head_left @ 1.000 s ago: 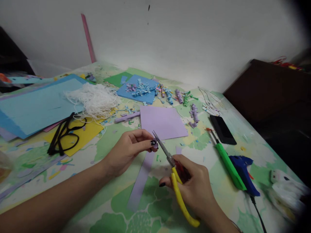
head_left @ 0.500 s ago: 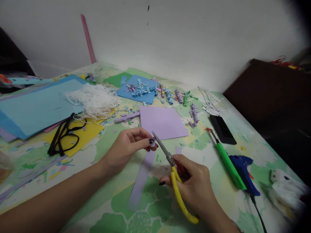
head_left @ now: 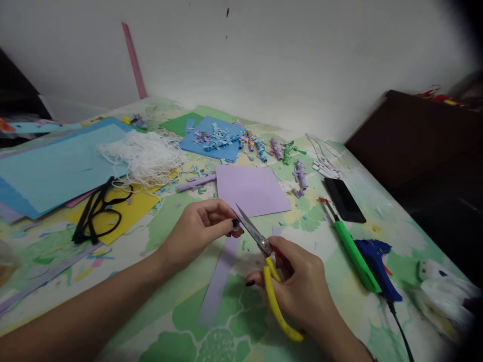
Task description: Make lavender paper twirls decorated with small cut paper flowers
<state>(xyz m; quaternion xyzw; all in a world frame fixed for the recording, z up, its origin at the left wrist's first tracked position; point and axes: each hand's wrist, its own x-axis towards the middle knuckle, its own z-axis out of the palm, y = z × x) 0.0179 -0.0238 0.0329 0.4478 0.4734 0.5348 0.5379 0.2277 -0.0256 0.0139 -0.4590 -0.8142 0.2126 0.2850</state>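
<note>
My right hand (head_left: 302,281) grips a pair of scissors (head_left: 256,234) with yellow handles, their blades pointing up and left. Fingers pinched, my left hand (head_left: 211,226) holds a small piece of purple paper (head_left: 236,228), mostly hidden behind the thumb. The blades are right beside that thumb and the paper. Under my hands, a purple paper strip (head_left: 219,286) lies on the flowered tablecloth. Just beyond is a purple paper sheet (head_left: 252,188), with a rolled purple paper piece (head_left: 196,182) at its left edge.
To the left lie black glasses (head_left: 100,213), white string (head_left: 143,156) and light blue sheets (head_left: 64,168). Fringed paper rolls (head_left: 260,148) line the back. A phone (head_left: 344,200), a green-handled tool (head_left: 356,256) and a blue glue gun (head_left: 377,264) are at right.
The scissor blades look slightly closer together, and the yellow handle has shifted a little left. Both hands stay almost in place; the whole view has moved slightly.
</note>
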